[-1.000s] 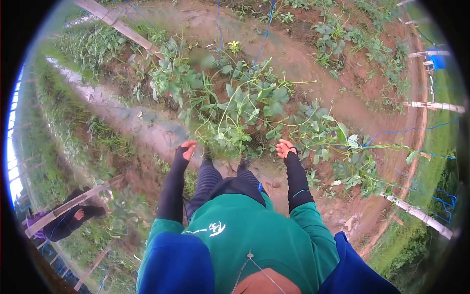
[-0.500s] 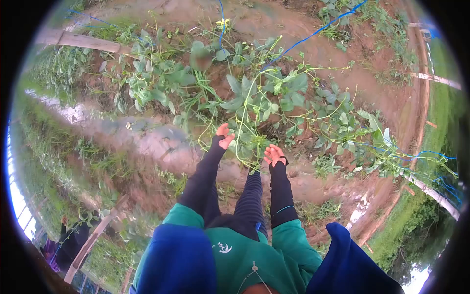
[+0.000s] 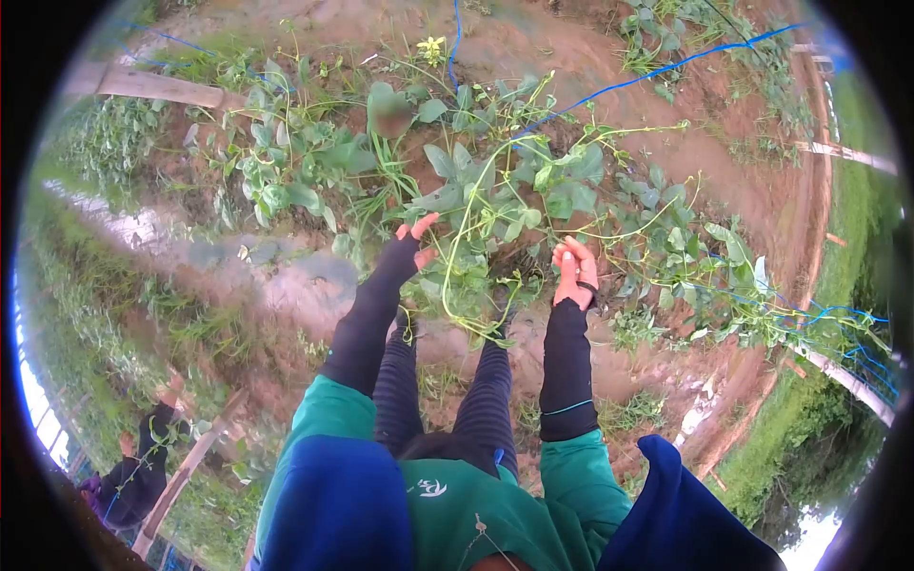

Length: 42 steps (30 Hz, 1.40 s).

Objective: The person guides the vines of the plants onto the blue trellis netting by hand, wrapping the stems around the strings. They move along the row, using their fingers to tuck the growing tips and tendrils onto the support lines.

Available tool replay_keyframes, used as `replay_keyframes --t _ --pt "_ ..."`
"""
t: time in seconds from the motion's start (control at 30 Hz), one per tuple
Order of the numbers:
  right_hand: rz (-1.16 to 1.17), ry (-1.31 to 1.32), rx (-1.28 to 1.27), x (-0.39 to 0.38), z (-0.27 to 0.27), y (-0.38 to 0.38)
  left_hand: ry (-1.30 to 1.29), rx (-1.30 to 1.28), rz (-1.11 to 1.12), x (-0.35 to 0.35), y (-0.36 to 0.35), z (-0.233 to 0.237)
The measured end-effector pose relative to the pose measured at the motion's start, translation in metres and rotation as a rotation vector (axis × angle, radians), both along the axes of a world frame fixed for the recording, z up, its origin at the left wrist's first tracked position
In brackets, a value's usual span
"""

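Note:
A leafy green vine (image 3: 466,224) with long pale stems spreads in front of me, and one stem loops down between my hands. My left hand (image 3: 419,240) is at the left side of the vine, thumb and fingers apart, its fingertips close to the leaves. On the right, my right hand (image 3: 576,274) is raised with its fingers bent together against the thumb beside a thin vine stem (image 3: 619,232). Whatever lies between those fingertips is too small to make out. A blue string (image 3: 628,88) runs from the plant toward the upper right.
Wooden poles (image 3: 157,86) stand at the upper left, with more poles (image 3: 847,381) at the right edge. Wet muddy soil (image 3: 295,276) and more plants lie around. Another person (image 3: 138,476) in dark clothing is at the lower left.
My hands have moved apart and farther up into the vine. My right hand's fingers have closed together. The other person's arm at the lower left has risen.

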State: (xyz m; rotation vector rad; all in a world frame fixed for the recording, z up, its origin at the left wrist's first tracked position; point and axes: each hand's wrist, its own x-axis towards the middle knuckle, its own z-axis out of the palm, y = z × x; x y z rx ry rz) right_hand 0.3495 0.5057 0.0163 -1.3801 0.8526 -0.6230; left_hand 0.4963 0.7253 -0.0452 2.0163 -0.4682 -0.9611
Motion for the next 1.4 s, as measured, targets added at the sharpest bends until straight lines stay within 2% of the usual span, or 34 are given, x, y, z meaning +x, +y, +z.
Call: replay_keyframes --t 0.07,0.1,0.2,0.27,0.33,0.37,0.4,0.5,0.6,0.63,0.67,0.73,0.8,0.9,0.93,1.0,1.03,1.1,1.13,1.2,1.23,1.3,1.33,1.4 --pt "0.147 0.079 -0.311 0.027 0.023 0.013 -0.561 0.228 -0.188 -0.012 -0.014 0.017" --pt "0.269 0.11 -0.543 0.042 0.039 0.014 -0.707 0.217 -0.149 -0.017 -0.018 0.014" --pt "0.565 0.285 -1.128 0.094 0.076 0.018 -0.74 0.254 -0.081 -0.014 -0.032 0.017" --pt "0.657 0.294 -1.175 0.107 0.068 0.015 -0.751 0.277 -0.039 -0.015 -0.036 0.016" --pt "0.748 0.299 -1.222 0.111 0.056 0.009 -0.793 0.014 0.151 -0.012 -0.036 0.012" --pt "0.785 0.314 -1.195 0.109 0.048 0.003 -0.702 -0.14 0.191 -0.007 -0.034 0.007" --pt "0.823 0.328 -1.169 0.107 0.042 -0.006 -0.707 -0.141 0.198 -0.005 -0.031 0.002" --pt "0.815 0.245 -1.069 0.095 0.034 -0.025 -0.545 -0.367 0.203 0.003 -0.027 0.012" --pt "0.779 0.089 -0.961 0.086 0.035 -0.046 -0.499 -0.334 0.289 0.009 -0.019 -0.005" --pt "0.71 0.024 -0.904 0.08 0.034 -0.053 -0.008 -0.37 0.502 0.007 -0.017 -0.001" --pt "0.64 -0.038 -0.846 0.075 0.033 -0.059 -0.01 -0.369 0.508 0.011 -0.017 0.005" --pt "0.648 -0.026 -0.848 0.063 0.031 -0.073 0.4 -0.54 0.684 0.02 -0.015 0.018" --pt "0.66 -0.013 -0.851 0.051 0.029 -0.082 0.367 -0.673 0.766 0.024 -0.02 0.044" --pt "0.749 -0.032 -0.828 0.036 0.034 -0.083 0.262 -0.507 0.734 0.044 -0.008 0.065" --pt "0.754 -0.036 -0.826 0.031 0.036 -0.079 0.105 -0.364 0.688 0.051 -0.009 0.07" --pt "0.712 -0.041 -0.69 0.025 0.039 -0.072 -0.277 -0.264 0.496 0.073 0.007 0.033" --pt "0.691 -0.062 -0.637 0.027 0.043 -0.068 -0.279 -0.265 0.498 0.074 -0.001 0.052" --pt "0.647 -0.043 -0.613 0.03 0.047 -0.063 -0.47 -0.232 0.479 0.082 -0.036 0.118" --pt "0.601 -0.022 -0.587 0.032 0.048 -0.061 -0.474 -0.233 0.482 0.083 -0.045 0.129" --pt "0.566 -0.021 -0.561 0.038 0.044 -0.054 -0.663 -0.246 0.281 0.088 -0.064 0.144" --pt "0.599 -0.03 -0.54 0.041 0.042 -0.051 -0.665 -0.247 0.282 0.087 -0.073 0.151" --pt "0.684 0.007 -0.537 0.042 0.034 -0.048 -0.411 -0.408 0.247 0.086 -0.095 0.164" --pt "0.751 0.018 -0.43 0.042 0.031 -0.045 -0.415 -0.412 0.247 0.086 -0.106 0.172" --pt "0.803 0.034 0.12 0.044 0.039 -0.04 -0.485 -0.403 0.146 0.087 -0.126 0.186"
